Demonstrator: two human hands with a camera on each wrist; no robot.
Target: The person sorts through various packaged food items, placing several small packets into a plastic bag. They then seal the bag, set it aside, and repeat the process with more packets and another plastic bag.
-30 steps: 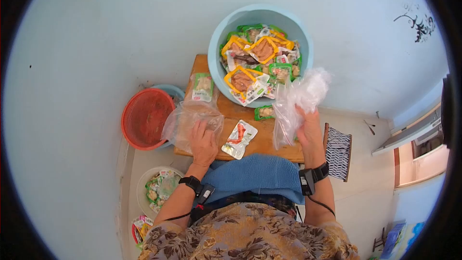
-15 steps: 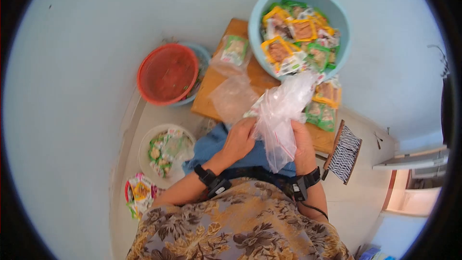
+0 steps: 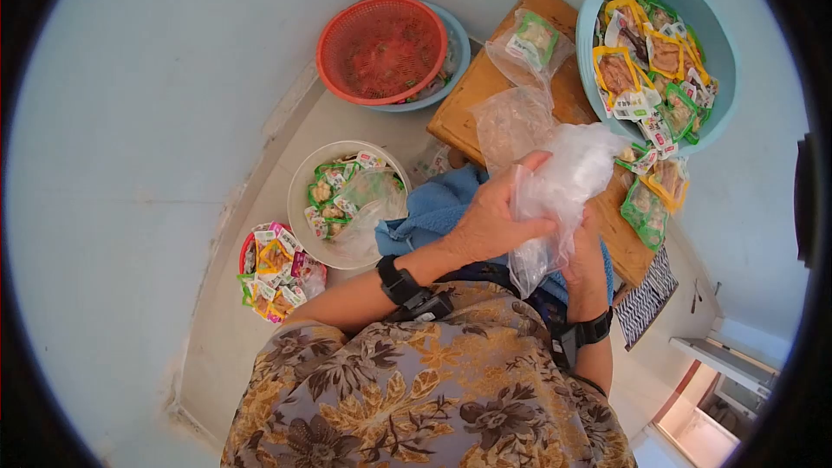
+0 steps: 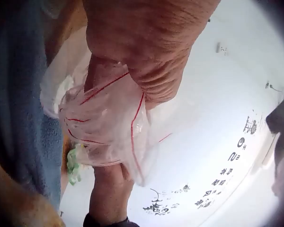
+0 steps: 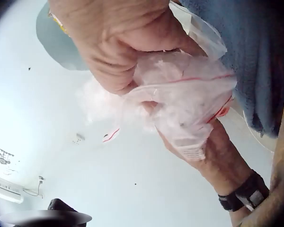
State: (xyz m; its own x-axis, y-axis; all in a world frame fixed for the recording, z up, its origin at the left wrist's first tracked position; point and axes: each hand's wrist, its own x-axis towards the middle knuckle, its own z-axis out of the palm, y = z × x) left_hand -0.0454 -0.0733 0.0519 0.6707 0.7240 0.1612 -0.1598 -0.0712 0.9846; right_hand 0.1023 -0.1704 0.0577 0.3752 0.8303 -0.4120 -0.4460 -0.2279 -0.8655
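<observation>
Gripping 1 bunch of crumpled clear plastic bags w/ red seal lines [image 3: 576,160] above lap: L hand [image 3: 496,215] & R hand [image 3: 587,251], fingers of both curled in on it. Bunch hides some fingertips & part of 1 brown wooden table [image 3: 461,117]. Blue cloth [image 3: 433,206] below. On table: 1 green-edged food pack [image 3: 532,40] in clear bag, 1 big pale-blue plastic tub [image 3: 726,61] full of packs. To L: 1 red mesh basket [image 3: 381,56] on 1 blue basin [image 3: 460,45], 1 round white basin [image 3: 303,180].

The head view looks down from above; close-in wrist views share the hands [image 3: 496,218] [image 3: 588,253].
</observation>
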